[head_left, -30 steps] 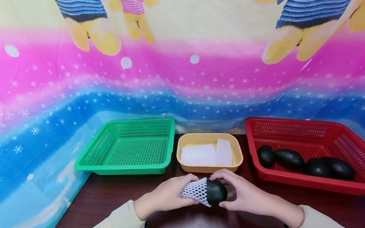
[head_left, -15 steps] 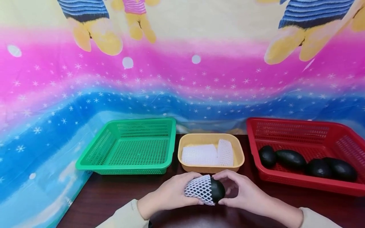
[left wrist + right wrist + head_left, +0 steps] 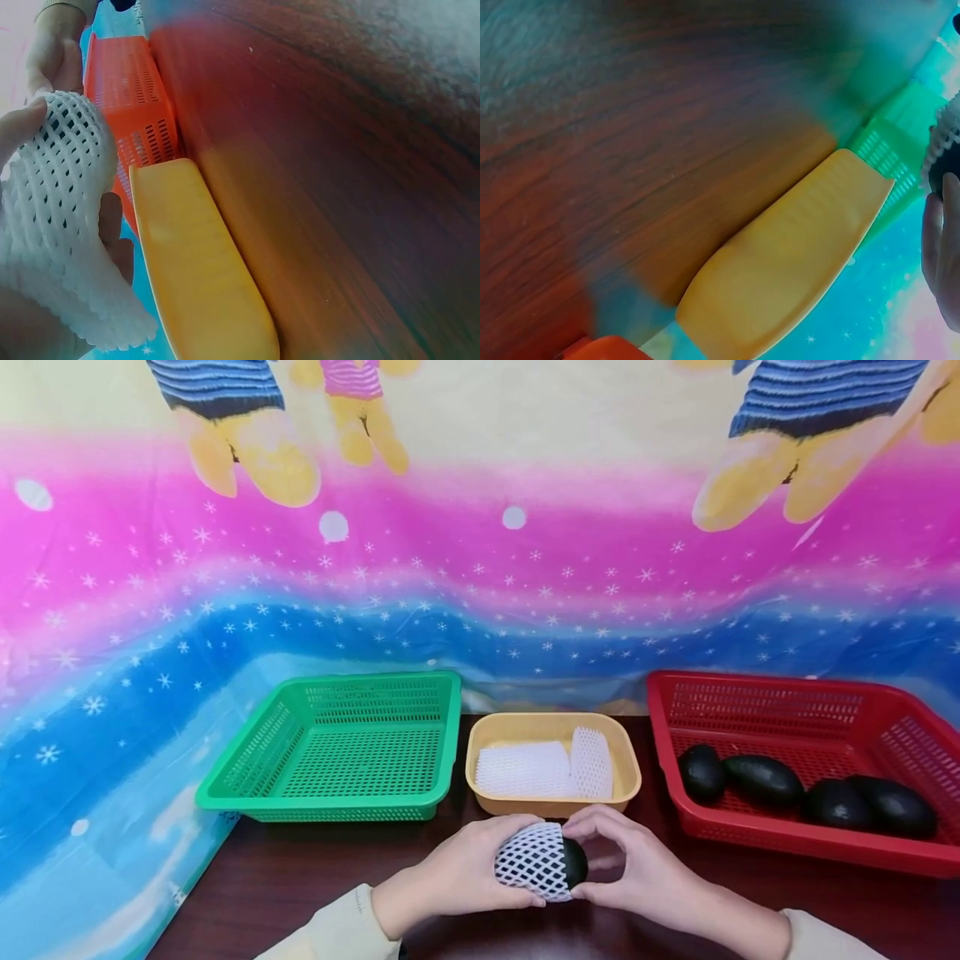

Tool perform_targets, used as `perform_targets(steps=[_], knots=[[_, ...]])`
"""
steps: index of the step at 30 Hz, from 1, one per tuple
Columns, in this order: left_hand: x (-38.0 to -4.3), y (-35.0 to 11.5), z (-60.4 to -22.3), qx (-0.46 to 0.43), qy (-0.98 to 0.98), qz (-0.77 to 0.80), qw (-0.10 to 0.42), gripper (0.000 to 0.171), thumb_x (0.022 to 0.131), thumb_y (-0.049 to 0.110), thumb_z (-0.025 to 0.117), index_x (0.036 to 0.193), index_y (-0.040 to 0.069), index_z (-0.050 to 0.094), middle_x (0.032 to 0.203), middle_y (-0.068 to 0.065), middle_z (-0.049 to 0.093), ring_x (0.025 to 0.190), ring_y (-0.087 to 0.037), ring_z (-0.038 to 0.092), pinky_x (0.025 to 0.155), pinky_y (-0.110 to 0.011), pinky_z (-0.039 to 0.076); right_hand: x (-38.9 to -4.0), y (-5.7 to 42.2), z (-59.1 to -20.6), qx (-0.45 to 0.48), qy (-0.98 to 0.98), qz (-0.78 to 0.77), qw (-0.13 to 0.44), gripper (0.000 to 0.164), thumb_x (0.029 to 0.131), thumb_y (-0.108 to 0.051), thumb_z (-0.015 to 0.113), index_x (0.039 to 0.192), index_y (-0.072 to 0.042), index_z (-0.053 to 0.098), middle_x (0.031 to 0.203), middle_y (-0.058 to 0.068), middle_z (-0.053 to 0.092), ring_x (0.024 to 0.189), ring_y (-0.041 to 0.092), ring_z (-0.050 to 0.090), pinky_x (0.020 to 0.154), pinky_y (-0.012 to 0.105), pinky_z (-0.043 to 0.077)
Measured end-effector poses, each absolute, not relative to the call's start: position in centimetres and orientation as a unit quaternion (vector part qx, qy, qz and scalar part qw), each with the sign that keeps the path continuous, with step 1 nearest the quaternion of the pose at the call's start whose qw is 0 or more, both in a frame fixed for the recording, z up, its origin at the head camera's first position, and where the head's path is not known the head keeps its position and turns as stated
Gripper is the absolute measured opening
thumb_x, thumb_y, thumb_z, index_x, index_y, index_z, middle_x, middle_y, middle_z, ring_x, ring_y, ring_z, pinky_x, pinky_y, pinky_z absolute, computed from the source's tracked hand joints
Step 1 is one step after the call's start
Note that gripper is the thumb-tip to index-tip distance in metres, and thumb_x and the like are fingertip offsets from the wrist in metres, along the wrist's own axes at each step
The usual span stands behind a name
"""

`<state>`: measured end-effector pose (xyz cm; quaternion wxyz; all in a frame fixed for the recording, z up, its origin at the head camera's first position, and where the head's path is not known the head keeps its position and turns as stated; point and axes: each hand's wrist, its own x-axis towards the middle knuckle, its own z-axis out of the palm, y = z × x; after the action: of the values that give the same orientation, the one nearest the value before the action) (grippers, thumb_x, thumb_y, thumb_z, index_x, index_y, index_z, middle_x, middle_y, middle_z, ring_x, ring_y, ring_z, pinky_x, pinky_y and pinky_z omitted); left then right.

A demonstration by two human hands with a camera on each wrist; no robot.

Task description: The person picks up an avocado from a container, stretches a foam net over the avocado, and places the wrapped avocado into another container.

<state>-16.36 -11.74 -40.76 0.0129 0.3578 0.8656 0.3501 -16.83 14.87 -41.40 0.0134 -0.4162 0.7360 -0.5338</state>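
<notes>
In the head view a dark, smooth avocado [image 3: 576, 862] lies sideways between the two hands, mostly inside a white foam net sleeve [image 3: 531, 862]. My left hand [image 3: 467, 870] grips the sleeved part, thumb on the near side. My right hand [image 3: 651, 872] holds the bare dark end between thumb and fingers, close to the sleeve's rim. Seen from the left wrist, the foam net [image 3: 60, 187] tapers to a loose, unfilled tail. The right wrist view catches only part of the right hand [image 3: 946, 255] at its edge.
Behind the hands stands a yellow tub [image 3: 551, 804] with more flat foam nets [image 3: 525, 768]. To its left is a bare green basket [image 3: 318, 802]. A red basket [image 3: 810, 843] on the right holds several dark avocados [image 3: 763, 779]. A printed cloth hangs behind.
The foam net now covers more of the avocado, leaving a smaller dark end bare. Both hands have stayed close together, the left shifting slightly right. Baskets and tub are unchanged.
</notes>
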Motion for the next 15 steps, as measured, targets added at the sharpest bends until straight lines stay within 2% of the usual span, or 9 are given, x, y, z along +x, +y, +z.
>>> perform_targets(steps=[11, 15], knots=[[-16.49, -11.44, -40.53, 0.352, 0.882, 0.311, 0.029, 0.080, 0.078, 0.045, 0.089, 0.144, 0.020, 0.052, 0.126, 0.011, 0.061, 0.107, 0.000, 0.057, 0.090, -0.022, 0.049, -16.90, 14.20, -41.57, -0.424, 0.733, -0.531, -0.003, 0.045, 0.082, -0.004, 0.086, 0.119, -0.010, 0.063, 0.118, 0.007, 0.059, 0.102, 0.011, 0.066, 0.075, 0.034, 0.061], [-16.46, -11.77, -40.19, 0.356, 0.883, 0.302, 0.046, 0.092, 0.074, 0.037, 0.094, 0.150, 0.018, 0.046, 0.135, 0.007, 0.059, 0.113, -0.004, 0.057, 0.094, -0.025, 0.049, -17.02, 14.18, -41.45, -0.416, 0.749, -0.516, -0.002, 0.047, 0.081, -0.006, 0.087, 0.121, -0.010, 0.062, 0.116, 0.006, 0.060, 0.095, 0.011, 0.067, 0.071, 0.032, 0.060]])
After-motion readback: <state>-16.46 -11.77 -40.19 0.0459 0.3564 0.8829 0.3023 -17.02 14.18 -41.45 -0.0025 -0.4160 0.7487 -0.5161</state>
